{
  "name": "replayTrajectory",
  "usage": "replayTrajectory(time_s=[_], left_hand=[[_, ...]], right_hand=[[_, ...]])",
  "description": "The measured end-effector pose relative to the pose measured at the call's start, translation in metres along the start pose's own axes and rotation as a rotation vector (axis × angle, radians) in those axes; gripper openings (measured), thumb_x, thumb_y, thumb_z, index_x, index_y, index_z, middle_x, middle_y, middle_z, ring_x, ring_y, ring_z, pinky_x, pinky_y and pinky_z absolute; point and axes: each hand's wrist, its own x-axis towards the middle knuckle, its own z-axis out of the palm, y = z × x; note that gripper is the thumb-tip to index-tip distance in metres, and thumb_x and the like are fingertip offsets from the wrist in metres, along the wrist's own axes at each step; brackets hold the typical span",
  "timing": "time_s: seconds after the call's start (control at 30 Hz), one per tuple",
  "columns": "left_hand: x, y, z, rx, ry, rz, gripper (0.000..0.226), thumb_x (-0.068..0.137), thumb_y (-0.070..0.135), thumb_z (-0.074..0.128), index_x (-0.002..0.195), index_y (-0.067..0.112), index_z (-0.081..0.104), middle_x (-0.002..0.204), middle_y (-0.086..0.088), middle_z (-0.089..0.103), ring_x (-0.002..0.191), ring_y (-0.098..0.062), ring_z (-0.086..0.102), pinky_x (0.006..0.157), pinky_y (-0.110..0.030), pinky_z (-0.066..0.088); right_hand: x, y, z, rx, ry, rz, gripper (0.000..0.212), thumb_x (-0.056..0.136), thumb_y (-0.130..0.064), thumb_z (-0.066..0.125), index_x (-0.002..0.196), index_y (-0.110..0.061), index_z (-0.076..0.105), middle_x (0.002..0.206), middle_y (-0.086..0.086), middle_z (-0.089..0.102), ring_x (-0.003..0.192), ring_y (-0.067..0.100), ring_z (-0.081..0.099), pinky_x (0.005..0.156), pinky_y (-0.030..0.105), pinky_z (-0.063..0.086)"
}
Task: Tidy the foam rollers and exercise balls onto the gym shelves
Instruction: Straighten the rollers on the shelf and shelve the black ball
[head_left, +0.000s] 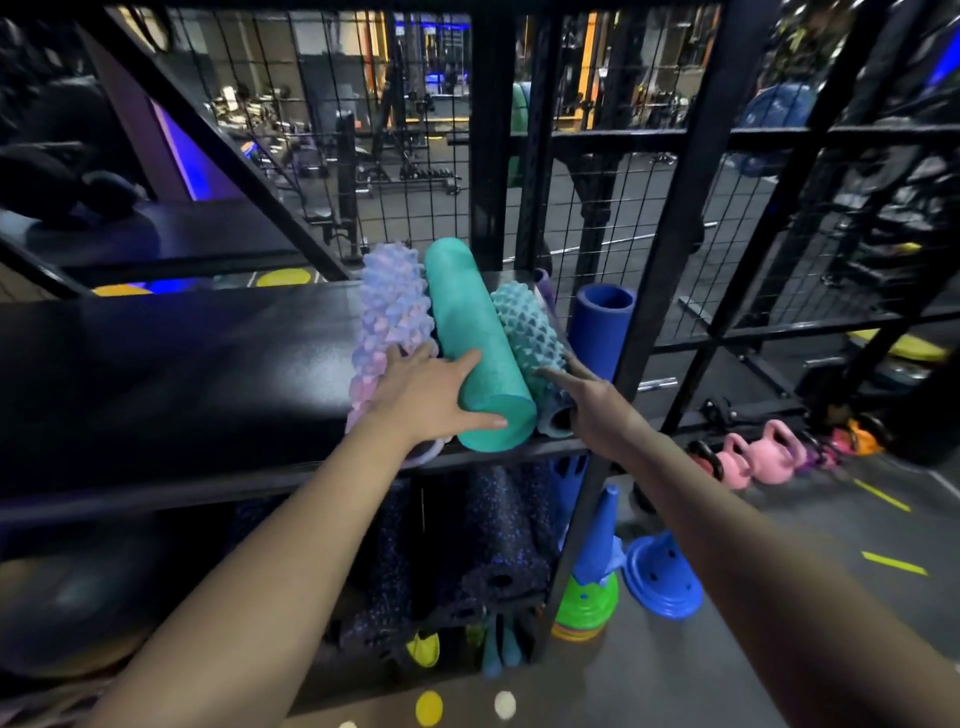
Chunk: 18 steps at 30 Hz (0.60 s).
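Lying side by side at the right end of the black shelf (182, 364), three foam rollers are noted: pink spiked roller (389, 306), smooth teal roller (467, 322), teal spiked roller (530, 332), each touching the next. Left hand (431, 395) is laid across the near ends of the pink and smooth rollers, fingers (470, 361) spread wide and straight. Right hand (597, 405) is set against the teal spiked roller, fingers (548, 373) straight, slightly parted. Blue roller (602, 327) is stood upright just beside it. Pink kettlebells (774, 457) are lined up on the floor
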Motion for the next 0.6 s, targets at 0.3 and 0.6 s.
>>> replayTrajectory(time_s=[0.3, 0.6], left_hand=[[-0.015, -0.003, -0.009, -0.033, 0.018, 0.021, 0.097, 0.067, 0.091, 0.054, 0.144, 0.034, 0.038, 0.135, 0.001, 0.062, 0.138, -0.032, 0.04, 0.104, -0.053, 0.031], [-0.039, -0.009, -0.012, -0.095, 0.44, -0.072, 0.07, 0.091, 0.081, 0.028, 0.143, 0.039, 0.05, 0.152, 0.005, 0.05, 0.147, -0.021, 0.034, 0.121, -0.064, 0.005]], right_hand=[[-0.001, -0.001, 0.006, 0.049, -0.039, 0.022, 0.076, 0.085, 0.012, 0.051, 0.152, -0.024, 0.041, 0.168, 0.013, 0.008, 0.155, 0.026, 0.014, 0.12, 0.039, 0.032], [-0.045, -0.032, -0.002, 0.042, 0.164, 0.113, 0.063, 0.095, -0.005, 0.049, 0.15, -0.035, 0.044, 0.168, -0.004, 0.013, 0.145, 0.027, 0.037, 0.101, 0.044, 0.052]])
